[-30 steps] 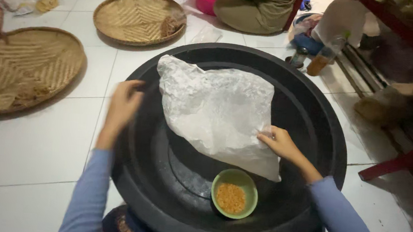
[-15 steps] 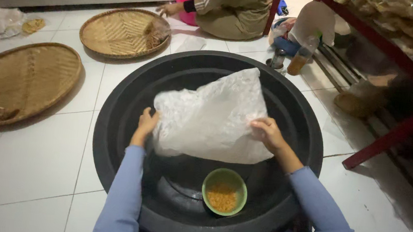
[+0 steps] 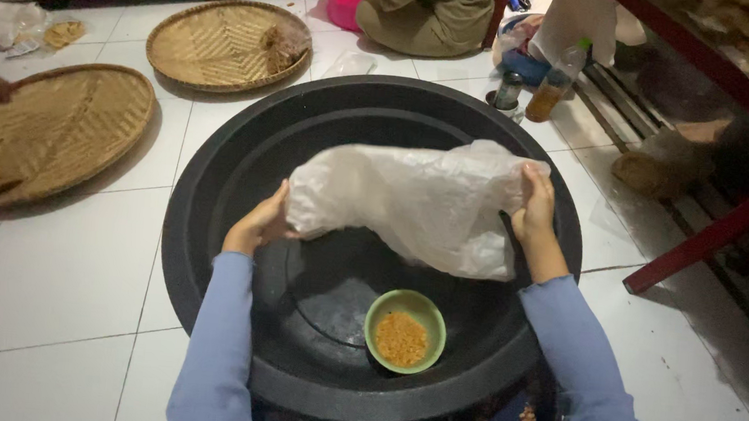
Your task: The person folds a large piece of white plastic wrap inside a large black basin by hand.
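While both hands grip it, the crumpled white plastic bag hangs stretched over the big black tub, left hand pinching its near-left edge, right hand clenched on the far-right corner; below sits a small green bowl of orange grains on the tub's bottom, and two woven bamboo trays lie on the tiled floor at left
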